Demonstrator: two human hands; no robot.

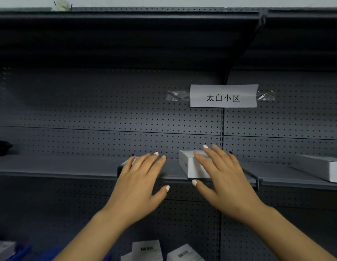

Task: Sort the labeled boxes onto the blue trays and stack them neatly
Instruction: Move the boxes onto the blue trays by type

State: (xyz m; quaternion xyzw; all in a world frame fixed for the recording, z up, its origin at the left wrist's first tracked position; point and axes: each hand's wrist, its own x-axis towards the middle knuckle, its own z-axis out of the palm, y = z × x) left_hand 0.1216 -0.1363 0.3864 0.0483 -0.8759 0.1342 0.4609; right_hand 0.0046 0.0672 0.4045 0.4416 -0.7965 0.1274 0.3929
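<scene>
A small white box (190, 165) lies on the grey shelf (56, 165) in the middle of the view. My right hand (223, 178) covers its right part, fingers straight and spread, thumb below the shelf's front edge. My left hand (140, 178) reaches over a dark flat box (121, 166) just to the left, fingers straight; most of that box is hidden. At the bottom edge lie two white boxes with barcode labels (147, 250) (183, 254) and a bit of a blue tray (22, 253).
A paper sign (223, 96) is taped to the perforated back panel above the white box. Another white box (322, 166) lies on the shelf at the right. A dark object (1, 147) sits at the far left. An upper shelf overhangs.
</scene>
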